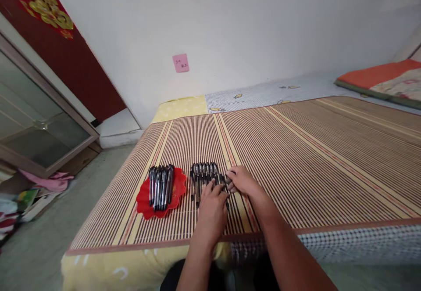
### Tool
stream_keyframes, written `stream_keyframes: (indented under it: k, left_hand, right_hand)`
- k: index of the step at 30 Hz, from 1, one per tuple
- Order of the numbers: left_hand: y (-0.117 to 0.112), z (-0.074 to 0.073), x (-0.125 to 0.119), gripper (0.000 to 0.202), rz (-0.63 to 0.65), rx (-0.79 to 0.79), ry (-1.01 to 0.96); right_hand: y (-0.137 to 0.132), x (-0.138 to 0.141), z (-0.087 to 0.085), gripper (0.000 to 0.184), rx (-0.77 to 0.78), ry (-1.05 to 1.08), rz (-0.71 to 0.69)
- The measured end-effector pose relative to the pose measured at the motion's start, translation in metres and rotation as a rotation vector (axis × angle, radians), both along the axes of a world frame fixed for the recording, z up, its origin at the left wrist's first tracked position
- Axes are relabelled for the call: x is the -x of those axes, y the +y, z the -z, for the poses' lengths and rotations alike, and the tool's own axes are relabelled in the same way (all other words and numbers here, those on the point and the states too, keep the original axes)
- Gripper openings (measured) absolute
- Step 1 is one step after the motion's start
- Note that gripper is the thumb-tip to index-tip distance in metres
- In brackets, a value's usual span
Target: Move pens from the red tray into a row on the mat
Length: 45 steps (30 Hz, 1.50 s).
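Two bare hands work low in the head view, over a striped mat (296, 159) spread across a bed. The left hand (213, 201) lies palm down across a row of black-capped pens (204, 168), its fingers slightly spread; whether it grasps one of them or only rests on them, I cannot tell. The right hand (241, 180) is at the right end of that row, fingers curled and thumb close to the forefinger; a pinch seems possible, but the fingers themselves hide whatever may be between them. The row lies directly on the mat, pens side by side, most with their caps towards the wall (246, 32) (the lower ends are partly covered by the left hand).

Just left of the row is a red scalloped plate (179, 190), and on it lies a bunch of similar pens (160, 188), packed together and partly overlapping. Both hands are apart from the plate.

Beyond the mat, yellow cloth (180, 107) and checked cloth (263, 94) show along the wall, where a pink note (180, 62) is stuck. Folded orange bedding (371, 75) lies at the far right.
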State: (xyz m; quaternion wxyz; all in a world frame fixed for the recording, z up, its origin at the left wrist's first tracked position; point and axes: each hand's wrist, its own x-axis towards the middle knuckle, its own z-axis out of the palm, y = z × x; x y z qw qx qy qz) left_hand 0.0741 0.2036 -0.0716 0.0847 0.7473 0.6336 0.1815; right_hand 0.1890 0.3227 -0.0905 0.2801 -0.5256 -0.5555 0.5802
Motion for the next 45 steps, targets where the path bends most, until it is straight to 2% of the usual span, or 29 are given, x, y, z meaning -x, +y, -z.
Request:
stream_keyframes:
  k: [6, 12, 17, 20, 24, 27, 37, 45]
  left_hand:
    - [0.001, 0.000, -0.006, 0.034, 0.006, 0.009, -0.006]
    - [0.001, 0.005, -0.006, 0.024, -0.011, -0.015, -0.010]
    - [0.004, 0.008, -0.006, 0.023, -0.003, -0.006, -0.050]
    - [0.005, 0.008, -0.006, 0.025, 0.004, -0.013, -0.073]
    - [0.004, 0.009, -0.005, 0.029, 0.019, -0.054, -0.089]
    - [0.003, 0.010, -0.005, 0.025, 0.020, -0.077, -0.063]
    - [0.005, 0.016, -0.004, 0.027, -0.038, -0.065, -0.019]
    - [0.004, 0.018, -0.003, 0.029, -0.031, -0.129, -0.062]
  right_hand:
    - [0.001, -0.005, 0.006, 0.015, 0.030, 0.043, -0.001]
    - [0.012, -0.014, 0.012, 0.013, -0.110, 0.027, 0.107]
    - [0.016, -0.017, 0.017, 0.032, -0.112, 0.071, 0.134]
    - [0.017, -0.017, 0.019, 0.032, -0.157, 0.116, 0.152]
    - [0.020, -0.020, 0.019, 0.024, -0.288, 0.008, 0.175]
    - [0.020, -0.021, 0.017, 0.022, -0.345, -0.068, 0.184]
    - [0.012, -0.019, 0.015, 0.019, -0.307, -0.154, 0.045]
    - [0.017, -0.016, 0.022, 0.013, -0.395, -0.160, 0.068]
